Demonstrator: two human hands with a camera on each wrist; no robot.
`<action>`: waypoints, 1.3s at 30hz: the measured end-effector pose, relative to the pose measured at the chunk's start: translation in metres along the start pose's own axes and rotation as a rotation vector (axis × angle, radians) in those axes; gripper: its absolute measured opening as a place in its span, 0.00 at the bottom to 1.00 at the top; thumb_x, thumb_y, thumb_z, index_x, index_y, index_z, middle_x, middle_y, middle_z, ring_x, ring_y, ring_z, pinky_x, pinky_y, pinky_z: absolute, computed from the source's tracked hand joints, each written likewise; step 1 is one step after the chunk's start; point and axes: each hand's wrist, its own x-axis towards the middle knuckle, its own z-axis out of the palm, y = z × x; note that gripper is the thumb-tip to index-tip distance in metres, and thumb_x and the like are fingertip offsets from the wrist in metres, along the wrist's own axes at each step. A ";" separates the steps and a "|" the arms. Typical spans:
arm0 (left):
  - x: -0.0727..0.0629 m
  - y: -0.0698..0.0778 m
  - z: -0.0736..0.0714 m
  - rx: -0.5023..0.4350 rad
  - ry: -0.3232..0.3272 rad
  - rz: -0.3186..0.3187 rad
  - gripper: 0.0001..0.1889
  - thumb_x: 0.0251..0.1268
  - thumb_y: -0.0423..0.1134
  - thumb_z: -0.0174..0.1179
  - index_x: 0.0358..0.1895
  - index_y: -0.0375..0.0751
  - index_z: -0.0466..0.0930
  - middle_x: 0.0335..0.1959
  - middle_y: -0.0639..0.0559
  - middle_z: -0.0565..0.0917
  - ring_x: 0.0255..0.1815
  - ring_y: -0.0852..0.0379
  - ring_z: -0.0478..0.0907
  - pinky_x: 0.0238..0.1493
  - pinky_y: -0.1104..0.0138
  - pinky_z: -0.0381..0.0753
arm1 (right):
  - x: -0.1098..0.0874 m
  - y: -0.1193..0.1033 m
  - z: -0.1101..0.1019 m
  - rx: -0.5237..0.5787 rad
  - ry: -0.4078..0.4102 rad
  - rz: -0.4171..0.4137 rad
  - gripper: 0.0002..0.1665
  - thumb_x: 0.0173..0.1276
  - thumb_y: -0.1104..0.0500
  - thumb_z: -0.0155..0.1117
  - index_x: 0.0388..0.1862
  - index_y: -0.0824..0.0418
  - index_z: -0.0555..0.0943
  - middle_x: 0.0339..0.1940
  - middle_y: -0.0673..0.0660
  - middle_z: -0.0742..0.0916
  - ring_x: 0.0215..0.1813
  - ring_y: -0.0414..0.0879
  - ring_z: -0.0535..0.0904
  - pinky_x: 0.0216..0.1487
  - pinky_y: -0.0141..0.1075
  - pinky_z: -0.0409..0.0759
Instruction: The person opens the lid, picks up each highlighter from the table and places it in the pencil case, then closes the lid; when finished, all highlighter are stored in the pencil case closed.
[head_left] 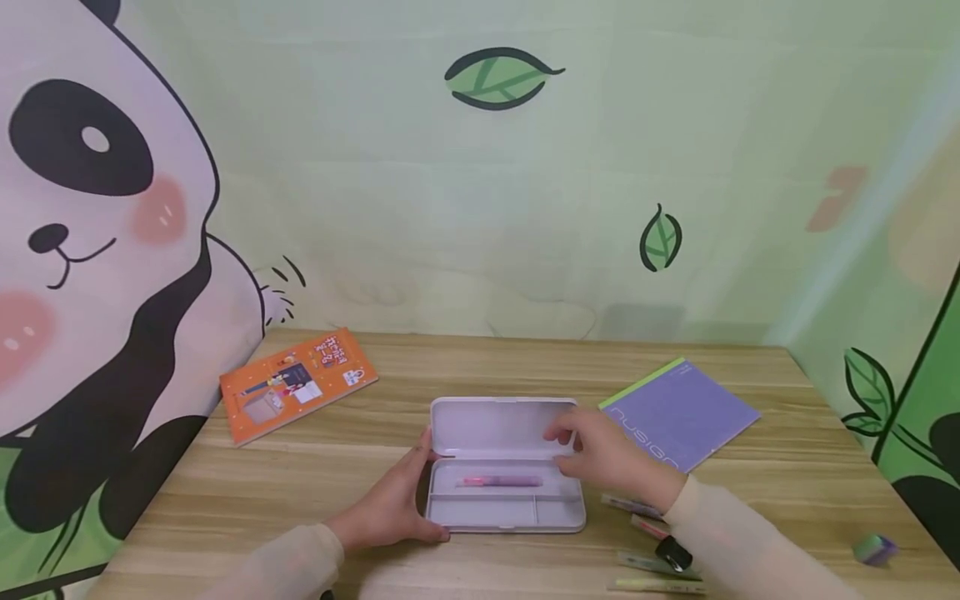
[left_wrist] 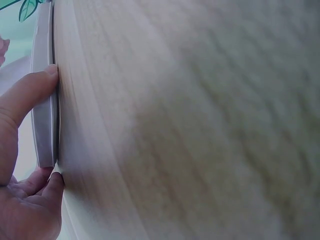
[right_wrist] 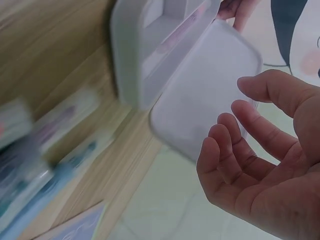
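Observation:
An opened white pencil case (head_left: 506,525) lies on the table, its lid (head_left: 487,427) tilted back. One pink-and-purple pen (head_left: 502,481) rests in the case's rear compartment; the front compartments hold nothing visible. My left hand (head_left: 386,504) grips the left end of the case, the thumb at its front side and the fingers around the end, as the left wrist view also shows with the thumb (left_wrist: 32,92). Over the right part of the case my right hand (head_left: 611,454) hovers with loosely bent fingers (right_wrist: 255,125) and nothing between them.
Several pens (head_left: 660,586) and a dark round-ended item (head_left: 673,553) lie right of the case, partly under my right forearm. A green-and-purple block (head_left: 875,550) sits farther right. An orange booklet (head_left: 300,385) is at the back left, a purple notebook (head_left: 686,412) at the back right.

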 end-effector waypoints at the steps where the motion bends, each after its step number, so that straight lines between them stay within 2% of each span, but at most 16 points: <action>1: 0.000 0.000 0.000 -0.001 0.001 0.001 0.74 0.34 0.48 0.81 0.77 0.36 0.29 0.62 0.45 0.70 0.67 0.49 0.64 0.73 0.49 0.56 | -0.003 0.002 -0.002 0.007 0.005 -0.001 0.14 0.51 0.69 0.69 0.39 0.65 0.83 0.34 0.58 0.84 0.35 0.49 0.76 0.35 0.32 0.75; 7: 0.000 0.001 -0.001 0.000 0.004 0.003 0.74 0.34 0.48 0.81 0.77 0.36 0.29 0.62 0.45 0.70 0.66 0.50 0.64 0.73 0.48 0.57 | -0.017 0.014 -0.012 -0.027 0.044 -0.003 0.11 0.51 0.69 0.69 0.36 0.66 0.83 0.32 0.57 0.84 0.35 0.48 0.77 0.34 0.37 0.78; 12: -0.001 0.002 -0.001 -0.001 0.003 -0.004 0.73 0.34 0.47 0.81 0.77 0.36 0.30 0.62 0.45 0.70 0.65 0.50 0.65 0.73 0.48 0.57 | -0.028 0.026 -0.019 -0.060 0.049 0.033 0.12 0.51 0.68 0.69 0.37 0.66 0.84 0.32 0.56 0.84 0.34 0.46 0.76 0.33 0.32 0.76; 21: -0.002 0.002 0.000 0.000 0.006 0.002 0.73 0.34 0.47 0.81 0.77 0.34 0.31 0.62 0.44 0.70 0.65 0.50 0.65 0.73 0.49 0.57 | -0.042 0.046 -0.020 -0.131 0.033 0.065 0.10 0.50 0.68 0.70 0.35 0.65 0.84 0.29 0.53 0.84 0.32 0.43 0.76 0.31 0.30 0.75; 30: -0.001 0.001 -0.001 0.006 0.006 0.009 0.73 0.34 0.48 0.81 0.77 0.34 0.30 0.62 0.45 0.70 0.65 0.50 0.65 0.72 0.48 0.58 | -0.046 0.063 -0.008 -0.125 -0.012 0.117 0.10 0.46 0.70 0.69 0.29 0.62 0.82 0.26 0.50 0.83 0.30 0.40 0.76 0.31 0.30 0.75; 39: -0.002 0.002 -0.001 0.002 0.004 0.009 0.74 0.34 0.48 0.81 0.77 0.35 0.30 0.62 0.45 0.70 0.65 0.50 0.65 0.72 0.48 0.57 | -0.044 0.067 -0.004 -0.138 -0.037 0.150 0.10 0.45 0.71 0.67 0.28 0.60 0.81 0.22 0.48 0.81 0.26 0.35 0.72 0.27 0.28 0.72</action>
